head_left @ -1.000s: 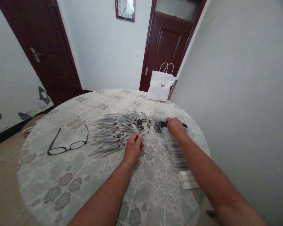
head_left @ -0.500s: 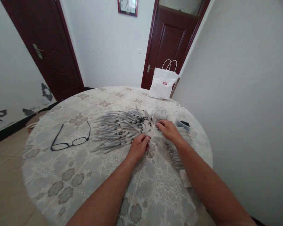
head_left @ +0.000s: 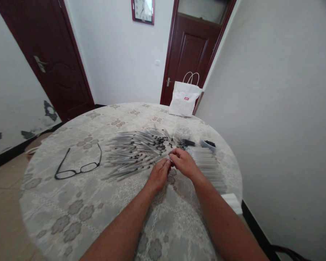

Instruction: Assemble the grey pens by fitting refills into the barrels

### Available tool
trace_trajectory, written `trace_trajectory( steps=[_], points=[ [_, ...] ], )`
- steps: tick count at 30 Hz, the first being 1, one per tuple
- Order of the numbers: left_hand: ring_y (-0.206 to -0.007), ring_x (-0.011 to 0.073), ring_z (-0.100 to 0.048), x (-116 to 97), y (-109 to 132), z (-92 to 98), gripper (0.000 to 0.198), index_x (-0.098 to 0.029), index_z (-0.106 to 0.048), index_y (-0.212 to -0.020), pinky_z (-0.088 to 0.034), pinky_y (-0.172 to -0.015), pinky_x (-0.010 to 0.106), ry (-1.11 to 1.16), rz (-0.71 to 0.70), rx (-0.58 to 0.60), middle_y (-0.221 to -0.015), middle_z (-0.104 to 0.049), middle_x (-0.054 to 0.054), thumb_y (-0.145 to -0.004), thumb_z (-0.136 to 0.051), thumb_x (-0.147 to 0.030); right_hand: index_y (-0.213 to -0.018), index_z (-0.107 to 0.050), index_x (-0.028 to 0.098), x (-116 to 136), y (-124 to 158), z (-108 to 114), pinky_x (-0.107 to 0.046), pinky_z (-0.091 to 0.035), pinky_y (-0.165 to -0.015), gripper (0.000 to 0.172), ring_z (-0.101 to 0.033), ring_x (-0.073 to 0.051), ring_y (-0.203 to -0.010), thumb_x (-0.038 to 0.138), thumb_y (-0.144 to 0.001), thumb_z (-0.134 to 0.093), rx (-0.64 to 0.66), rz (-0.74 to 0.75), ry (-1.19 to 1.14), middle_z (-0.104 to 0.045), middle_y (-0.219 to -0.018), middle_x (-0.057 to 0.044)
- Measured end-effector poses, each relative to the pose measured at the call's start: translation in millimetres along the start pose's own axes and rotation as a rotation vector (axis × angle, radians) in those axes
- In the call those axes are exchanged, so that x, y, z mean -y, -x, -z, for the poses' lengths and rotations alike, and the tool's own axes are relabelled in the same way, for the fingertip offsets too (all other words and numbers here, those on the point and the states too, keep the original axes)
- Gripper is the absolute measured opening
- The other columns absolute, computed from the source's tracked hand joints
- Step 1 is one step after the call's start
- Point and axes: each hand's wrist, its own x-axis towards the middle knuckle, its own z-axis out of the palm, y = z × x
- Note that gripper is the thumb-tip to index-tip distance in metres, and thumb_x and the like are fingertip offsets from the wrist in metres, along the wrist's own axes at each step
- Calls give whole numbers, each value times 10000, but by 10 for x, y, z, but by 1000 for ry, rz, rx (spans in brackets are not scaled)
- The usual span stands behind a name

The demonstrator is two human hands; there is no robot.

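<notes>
Beside pale sticks (head_left: 145,139), left hand (head_left: 159,173) and right hand (head_left: 184,163) sit close, curled inward; what they grasp, I cannot tell.

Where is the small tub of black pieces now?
In the head view, the small tub sits on the right of the table, by the far end of the row of pale rods and beyond the right hand.

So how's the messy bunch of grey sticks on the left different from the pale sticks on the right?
The grey sticks spread out at various angles, while the pale sticks lie neatly side by side. Many grey sticks show dark tips; I can't see any on the pale sticks. Both groups have lots of long, thin pieces lying on the patterned tablecloth.
</notes>
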Motion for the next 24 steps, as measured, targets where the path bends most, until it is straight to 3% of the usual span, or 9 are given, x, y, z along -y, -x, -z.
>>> trace_trajectory(
  steps=[6, 12, 15, 18, 21, 24],
  points=[
    [-749, 211, -563, -62, 4, 6, 349, -205, -672, -794, -415, -695, 298, -16, -40, 5, -778, -646, 31, -978, -477, -428, -742, -594, 209, -31, 46, -56, -243, -390, -589, 303, -528, -142, -607, 408, -947, -496, 34, 12, -85, -564, -619, 34],
    [-641, 184, -504, -114, 20, 7, 326, -210, -711, -889, -395, -619, 283, 83, 13, -22, -707, -612, 10, -954, -507, -456, -818, -652, 217, 20, 107, -137, -267, -434, -735, 245, -599, -176, -775, 375, -941, -511, -138, 146, 68, -676, -792, -27],
    [-576, 162, -444, -100, 25, 10, 361, -205, -673, -868, -361, -568, 270, 74, 67, -5, -633, -535, -15, -963, -485, -499, -790, -633, 213, -23, 86, -155, -253, -425, -637, 272, -554, -157, -647, 426, -925, -530, -97, 87, -100, -626, -685, 0],
    [-536, 140, -405, -83, 54, -5, 404, -197, -653, -854, -327, -528, 252, 58, 118, 22, -593, -471, -33, -962, -474, -543, -780, -594, 210, -132, 29, -133, -236, -339, -487, 325, -420, -126, -467, 495, -918, -523, -104, -52, -321, -491, -520, 58],
    [-488, 111, -360, -63, 89, -40, 428, -197, -660, -943, -291, -476, 223, 152, 190, 82, -592, -432, -49, -956, -461, -576, -847, -624, 199, -217, -8, -38, -234, -329, -479, 326, -426, -124, -460, 506, -918, -538, -215, -51, -279, -488, -513, 64],
    [-443, 84, -302, -28, 81, -64, 374, -203, -635, -1003, -244, -415, 194, 368, 296, 73, -623, -424, -60, -935, -476, -535, -908, -669, 185, -245, -2, 106, -236, -355, -505, 309, -475, -128, -497, 464, -919, -536, -155, -24, -149, -551, -570, 43]
  ],
)
